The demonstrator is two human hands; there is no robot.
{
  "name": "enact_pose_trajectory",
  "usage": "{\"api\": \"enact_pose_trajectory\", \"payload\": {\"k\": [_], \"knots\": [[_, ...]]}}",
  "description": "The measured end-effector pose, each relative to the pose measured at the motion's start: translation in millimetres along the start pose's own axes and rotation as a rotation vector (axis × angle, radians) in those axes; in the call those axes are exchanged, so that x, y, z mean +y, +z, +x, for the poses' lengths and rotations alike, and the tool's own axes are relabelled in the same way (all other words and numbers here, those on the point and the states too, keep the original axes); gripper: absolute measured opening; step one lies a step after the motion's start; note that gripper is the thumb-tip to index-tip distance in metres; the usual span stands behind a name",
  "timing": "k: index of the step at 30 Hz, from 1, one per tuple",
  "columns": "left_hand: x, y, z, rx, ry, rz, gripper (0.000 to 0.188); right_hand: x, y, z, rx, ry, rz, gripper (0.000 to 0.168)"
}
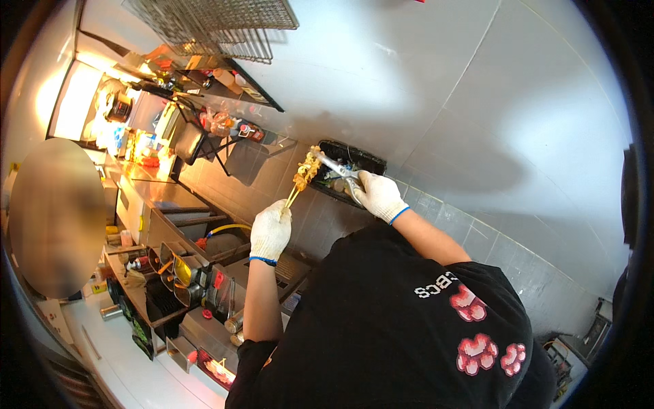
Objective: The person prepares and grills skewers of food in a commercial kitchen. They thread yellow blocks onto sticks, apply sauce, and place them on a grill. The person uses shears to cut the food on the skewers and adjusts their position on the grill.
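Observation:
My left hand point(271, 230), in a white knit glove with a blue cuff, grips the lower ends of wooden skewers point(292, 197). Browned pieces of food point(307, 168) are threaded on their upper part. In my right hand point(380, 195), gloved the same way, is a pair of metal scissors point(341, 169). Their blades point at the upper end of the skewered food; whether they touch it I cannot tell. Below both lies a black bin point(375, 163) with mixed scraps inside, beside the wall.
A folding chair point(188, 140) and bottles point(250, 132) stand at the upper left. Left of me runs a counter with metal containers point(185, 271); a yellow hose point(230, 226) lies near it. Wire racks point(230, 18) hang on the wall. A person point(59, 220) is at the far left.

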State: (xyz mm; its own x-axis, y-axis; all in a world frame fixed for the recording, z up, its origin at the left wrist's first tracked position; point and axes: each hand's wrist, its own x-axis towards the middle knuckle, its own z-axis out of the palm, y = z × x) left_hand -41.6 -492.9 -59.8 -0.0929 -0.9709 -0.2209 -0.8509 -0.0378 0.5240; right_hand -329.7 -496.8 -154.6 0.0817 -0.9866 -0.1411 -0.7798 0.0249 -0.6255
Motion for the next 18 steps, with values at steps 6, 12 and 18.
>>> {"api": "enact_pose_trajectory", "payload": {"k": [6, 12, 18], "knots": [[-6, 11, 10, 0.045, 0.052, 0.081, 0.027, 16, 2, 14, 0.197, -0.044, 0.033, 0.047], [13, -1, 11, 0.079, 0.067, 0.436, 0.03, 13, -2, 35, 0.154, -0.118, -0.02, 0.051], [20, 0, 8, 0.152, 0.069, 0.535, 0.03, 9, -6, 49, 0.006, -0.066, -0.018, 0.052]]}}
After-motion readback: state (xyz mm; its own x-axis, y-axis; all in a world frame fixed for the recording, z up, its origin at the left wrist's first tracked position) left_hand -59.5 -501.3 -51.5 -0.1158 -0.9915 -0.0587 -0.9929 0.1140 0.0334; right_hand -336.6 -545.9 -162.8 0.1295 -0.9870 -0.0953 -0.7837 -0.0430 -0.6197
